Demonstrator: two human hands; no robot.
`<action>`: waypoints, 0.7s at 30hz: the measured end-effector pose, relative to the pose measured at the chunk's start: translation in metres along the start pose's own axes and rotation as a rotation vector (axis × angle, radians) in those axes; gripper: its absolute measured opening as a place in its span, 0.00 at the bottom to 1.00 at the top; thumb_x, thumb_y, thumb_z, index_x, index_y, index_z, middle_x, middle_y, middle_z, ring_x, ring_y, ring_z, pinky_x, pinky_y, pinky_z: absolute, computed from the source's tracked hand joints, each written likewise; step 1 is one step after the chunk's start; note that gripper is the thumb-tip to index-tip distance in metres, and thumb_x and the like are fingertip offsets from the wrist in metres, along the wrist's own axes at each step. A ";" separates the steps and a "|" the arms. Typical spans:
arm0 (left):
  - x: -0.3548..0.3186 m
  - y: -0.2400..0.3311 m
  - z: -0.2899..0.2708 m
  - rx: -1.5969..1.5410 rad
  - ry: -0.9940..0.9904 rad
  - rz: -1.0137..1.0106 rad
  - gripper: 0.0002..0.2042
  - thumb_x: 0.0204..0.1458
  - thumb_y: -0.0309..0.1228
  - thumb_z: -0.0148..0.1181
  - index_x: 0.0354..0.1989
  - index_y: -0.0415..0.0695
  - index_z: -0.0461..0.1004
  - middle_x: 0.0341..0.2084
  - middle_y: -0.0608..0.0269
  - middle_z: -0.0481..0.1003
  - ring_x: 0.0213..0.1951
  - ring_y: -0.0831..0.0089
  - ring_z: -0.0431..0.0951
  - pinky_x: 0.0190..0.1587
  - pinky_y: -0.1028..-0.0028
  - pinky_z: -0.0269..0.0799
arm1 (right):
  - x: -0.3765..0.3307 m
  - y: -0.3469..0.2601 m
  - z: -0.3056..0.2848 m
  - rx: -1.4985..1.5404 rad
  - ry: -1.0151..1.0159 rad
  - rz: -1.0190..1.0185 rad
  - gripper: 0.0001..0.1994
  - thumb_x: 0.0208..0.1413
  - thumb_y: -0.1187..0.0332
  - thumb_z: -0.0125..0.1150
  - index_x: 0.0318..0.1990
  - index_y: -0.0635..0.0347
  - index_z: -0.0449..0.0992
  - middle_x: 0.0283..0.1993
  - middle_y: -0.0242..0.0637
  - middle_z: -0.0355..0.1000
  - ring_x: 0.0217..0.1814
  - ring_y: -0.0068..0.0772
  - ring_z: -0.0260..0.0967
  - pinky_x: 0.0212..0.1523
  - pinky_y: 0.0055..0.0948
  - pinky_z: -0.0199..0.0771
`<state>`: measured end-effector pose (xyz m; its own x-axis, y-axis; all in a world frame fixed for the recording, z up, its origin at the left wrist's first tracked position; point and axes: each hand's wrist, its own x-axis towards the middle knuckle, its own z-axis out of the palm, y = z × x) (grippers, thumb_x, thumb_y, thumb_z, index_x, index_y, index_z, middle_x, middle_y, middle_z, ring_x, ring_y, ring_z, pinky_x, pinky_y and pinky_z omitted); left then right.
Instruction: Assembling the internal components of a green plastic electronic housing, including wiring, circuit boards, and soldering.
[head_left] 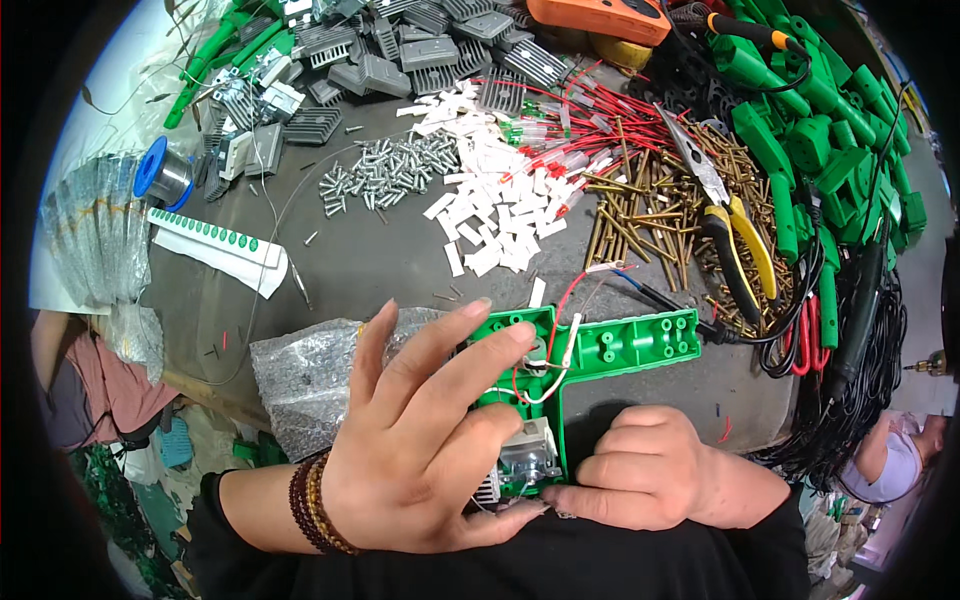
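A green plastic housing half lies in front of me, its ribbed handle pointing right. Red and white wires run inside its body, and a blue and a red wire lead toward a black cord at the handle's end. A shiny metal-and-white component sits in the lower body. My left hand spreads its fingers over the left side of the housing, with the thumb at the bottom edge. My right hand is curled, its fingertips meeting at the housing's lower end near the left thumb; what they pinch is hidden.
Bubble wrap lies beside my left hand. Beyond are silver screws, white strips, long brass-coloured screws, yellow-black pliers, grey finned metal parts and a solder spool. Green housings and black cords crowd the right.
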<state>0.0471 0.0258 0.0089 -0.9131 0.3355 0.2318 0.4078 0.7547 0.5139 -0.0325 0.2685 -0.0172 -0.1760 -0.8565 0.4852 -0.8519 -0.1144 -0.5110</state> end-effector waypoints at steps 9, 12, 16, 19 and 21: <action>-0.003 -0.004 0.011 -0.011 0.102 0.051 0.22 0.40 0.48 0.71 0.32 0.42 0.75 0.59 0.43 0.68 0.60 0.41 0.70 0.63 0.36 0.50 | 0.000 0.007 -0.001 0.093 -0.043 0.032 0.12 0.44 0.68 0.65 0.38 0.52 0.84 0.27 0.24 0.65 0.24 0.22 0.61 0.23 0.23 0.56; 0.004 0.002 0.007 0.001 0.068 0.024 0.22 0.36 0.47 0.70 0.34 0.42 0.76 0.59 0.45 0.69 0.60 0.41 0.69 0.62 0.34 0.50 | 0.000 0.011 -0.002 0.099 -0.070 0.035 0.12 0.45 0.67 0.64 0.39 0.51 0.84 0.27 0.23 0.65 0.24 0.21 0.61 0.23 0.23 0.56; 0.009 0.017 0.009 0.064 0.014 -0.073 0.22 0.24 0.39 0.68 0.33 0.43 0.77 0.60 0.53 0.69 0.64 0.43 0.65 0.62 0.33 0.51 | 0.000 0.011 -0.001 0.109 -0.070 0.054 0.12 0.44 0.67 0.65 0.39 0.50 0.84 0.26 0.23 0.65 0.23 0.22 0.60 0.22 0.23 0.57; 0.008 0.016 0.012 0.110 0.060 -0.095 0.20 0.25 0.36 0.67 0.31 0.42 0.76 0.60 0.50 0.69 0.64 0.42 0.64 0.63 0.32 0.51 | 0.000 0.011 0.000 0.118 -0.055 0.075 0.12 0.43 0.68 0.66 0.39 0.49 0.84 0.26 0.23 0.65 0.23 0.22 0.60 0.22 0.23 0.57; 0.007 0.015 0.007 0.111 0.048 -0.100 0.20 0.25 0.35 0.67 0.32 0.41 0.76 0.60 0.49 0.70 0.64 0.41 0.64 0.63 0.33 0.51 | 0.001 0.009 0.000 0.113 -0.062 0.090 0.12 0.43 0.68 0.67 0.39 0.48 0.84 0.26 0.23 0.65 0.23 0.22 0.61 0.22 0.24 0.57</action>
<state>0.0463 0.0438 0.0123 -0.9469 0.2300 0.2246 0.3094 0.8417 0.4424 -0.0405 0.2666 -0.0219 -0.2153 -0.8947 0.3913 -0.7725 -0.0890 -0.6287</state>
